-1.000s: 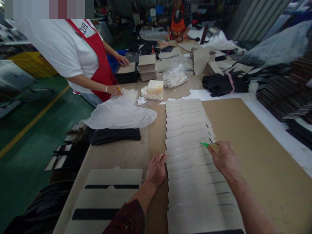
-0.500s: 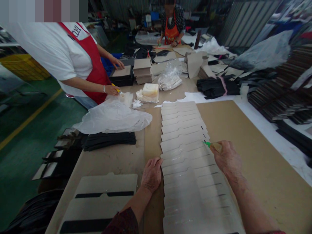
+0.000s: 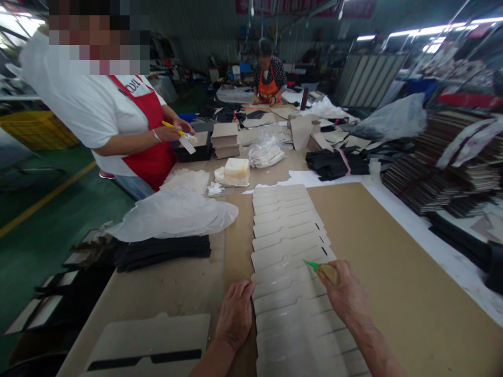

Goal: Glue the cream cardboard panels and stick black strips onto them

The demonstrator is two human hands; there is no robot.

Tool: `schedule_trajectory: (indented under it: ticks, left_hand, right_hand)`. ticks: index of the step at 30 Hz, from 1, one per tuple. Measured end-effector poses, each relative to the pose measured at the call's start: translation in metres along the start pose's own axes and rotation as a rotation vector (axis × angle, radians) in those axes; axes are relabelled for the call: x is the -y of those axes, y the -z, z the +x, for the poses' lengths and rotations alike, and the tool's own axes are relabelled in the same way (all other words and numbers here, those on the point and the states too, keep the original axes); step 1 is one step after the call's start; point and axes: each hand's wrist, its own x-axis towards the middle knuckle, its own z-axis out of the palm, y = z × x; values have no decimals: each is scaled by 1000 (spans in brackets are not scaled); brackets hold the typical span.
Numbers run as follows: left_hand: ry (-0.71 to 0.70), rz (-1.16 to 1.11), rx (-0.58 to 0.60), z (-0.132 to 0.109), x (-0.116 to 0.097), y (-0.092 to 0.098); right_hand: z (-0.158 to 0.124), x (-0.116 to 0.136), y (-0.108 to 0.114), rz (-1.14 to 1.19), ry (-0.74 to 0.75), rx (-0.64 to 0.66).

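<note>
1. Overlapping pale-grey flat card panels [image 3: 275,262] look light, stiff and smooth, probably best held by their edges.
2. They lie on the brown-topped bench [image 3: 393,272], right of the left hand [image 3: 236,314]: fingers together at the edge, pinching unclear.
3. The right hand [image 3: 348,293] grips a yellowish, green-nozzled bottle [image 3: 328,274], probably squeezable, over them.

Right in front of me, the right hand [image 3: 348,296] has a green-tipped applicator [image 3: 328,273] in its grip, tip over a long row of overlapping cards [image 3: 277,254], while the left hand [image 3: 236,314] rests on the surface [image 3: 168,293], fingertips at the row's left edge. Over to the left, a white bag [image 3: 176,214] lies by some black strips [image 3: 168,251]. Past those, a worker in a red apron [image 3: 155,118] holds a yellow tool [image 3: 168,125], and farther back sits another in orange [image 3: 268,89].
</note>
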Motion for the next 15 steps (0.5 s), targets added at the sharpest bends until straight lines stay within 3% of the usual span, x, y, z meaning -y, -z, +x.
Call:
schedule_trajectory:
  ticks: [5,10,15]
  left_hand:
    - [15,-2,18,-2,2,-1]
    - [17,12,16,-2,0,1]
    - [-1,41,-18,-1,-1,1]
  right_hand:
    - [12,-9,3,214,-85,-133]
    - [48,-28,9,212,-145,-286]
    - [76,-38,-1,208,-150,-275]
